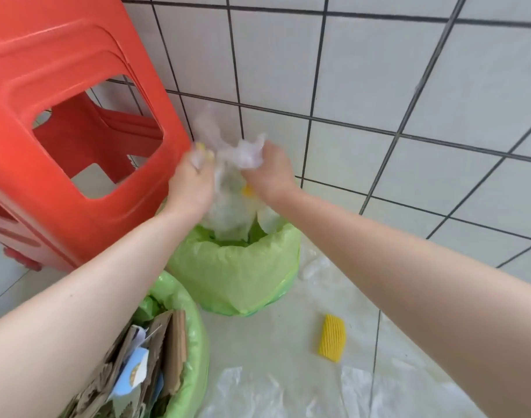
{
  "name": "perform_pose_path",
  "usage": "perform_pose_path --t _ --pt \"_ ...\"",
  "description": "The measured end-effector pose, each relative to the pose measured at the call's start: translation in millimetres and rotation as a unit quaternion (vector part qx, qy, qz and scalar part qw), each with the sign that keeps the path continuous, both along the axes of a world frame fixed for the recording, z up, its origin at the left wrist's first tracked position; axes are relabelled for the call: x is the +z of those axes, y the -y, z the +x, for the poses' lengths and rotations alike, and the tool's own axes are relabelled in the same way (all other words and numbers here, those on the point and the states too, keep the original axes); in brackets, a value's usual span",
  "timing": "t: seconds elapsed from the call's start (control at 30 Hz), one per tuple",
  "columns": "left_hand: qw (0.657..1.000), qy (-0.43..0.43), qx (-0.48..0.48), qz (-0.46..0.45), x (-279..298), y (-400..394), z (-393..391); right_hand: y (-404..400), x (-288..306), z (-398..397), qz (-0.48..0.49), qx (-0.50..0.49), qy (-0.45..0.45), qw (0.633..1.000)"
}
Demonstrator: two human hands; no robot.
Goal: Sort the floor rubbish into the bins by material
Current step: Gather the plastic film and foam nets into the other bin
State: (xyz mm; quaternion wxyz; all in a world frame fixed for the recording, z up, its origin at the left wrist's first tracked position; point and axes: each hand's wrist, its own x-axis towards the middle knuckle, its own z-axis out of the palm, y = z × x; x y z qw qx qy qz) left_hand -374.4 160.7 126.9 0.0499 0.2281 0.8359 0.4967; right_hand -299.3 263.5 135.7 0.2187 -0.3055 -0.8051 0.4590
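Observation:
Both my hands hold a crumpled clear plastic bag (228,176) above the far green-lined bin (237,267). My left hand (193,182) grips its left side and my right hand (270,173) grips its right side; the bag's lower part hangs into that bin. White and yellow scraps show inside the bin's mouth. A second green-lined bin (194,342) at the lower left is packed with cardboard pieces (164,351) and paper. A yellow ribbed foam piece (332,337) lies on the floor to the right.
A red plastic stool (77,131) stands at the left, close to the far bin. A tiled wall (378,86) rises right behind the bins. Clear plastic sheeting (288,387) and a small crumpled plastic scrap (314,265) lie on the floor.

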Motion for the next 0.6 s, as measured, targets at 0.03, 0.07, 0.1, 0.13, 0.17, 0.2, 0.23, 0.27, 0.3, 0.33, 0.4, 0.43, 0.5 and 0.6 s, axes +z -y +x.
perform_pose_path --t 0.03,0.07,0.1,0.13,0.17,0.2,0.23,0.27,0.3,0.33,0.4,0.43,0.5,0.6 --pt "0.994 0.002 -0.056 -0.094 -9 4 -1 0 -10 -4 0.080 0.038 0.109 0.990" --pt "0.980 0.023 -0.091 -0.178 -16 8 -2 -1 -16 -5 0.120 0.075 0.215 0.966" --pt "0.966 0.057 -0.104 -0.230 -20 12 -5 -2 -20 -5 0.122 0.103 0.292 0.943" --pt "0.960 0.087 -0.105 -0.243 -23 15 -8 -3 -21 -4 0.118 0.132 0.334 0.926" --pt "0.960 0.102 -0.106 -0.236 -23 17 -12 -3 -19 -2 0.123 0.150 0.341 0.920" --pt "0.964 0.095 -0.112 -0.224 -20 18 -15 -3 -18 0 0.141 0.155 0.331 0.920" --pt "0.965 0.068 -0.121 -0.221 -17 20 -20 -3 -16 2 0.172 0.154 0.311 0.922" --pt "0.962 0.021 -0.134 -0.236 -15 22 -23 -5 -14 5 0.210 0.148 0.291 0.922" --pt "0.953 -0.033 -0.150 -0.261 -13 23 -26 -6 -14 8 0.250 0.146 0.276 0.917" --pt "0.935 -0.083 -0.178 -0.295 -13 24 -27 -7 -14 12 0.287 0.151 0.265 0.908" --pt "0.894 -0.131 -0.253 -0.346 -17 23 -25 -7 -19 15 0.317 0.172 0.247 0.899" --pt "0.880 -0.128 -0.282 -0.360 -21 22 -23 -7 -22 14 0.316 0.183 0.236 0.901" --pt "0.865 -0.102 -0.314 -0.377 -33 14 -21 -6 -31 8 0.311 0.212 0.237 0.896" --pt "0.817 -0.082 -0.352 -0.449 -51 -5 -18 -7 -50 -6 0.303 0.268 0.324 0.855"
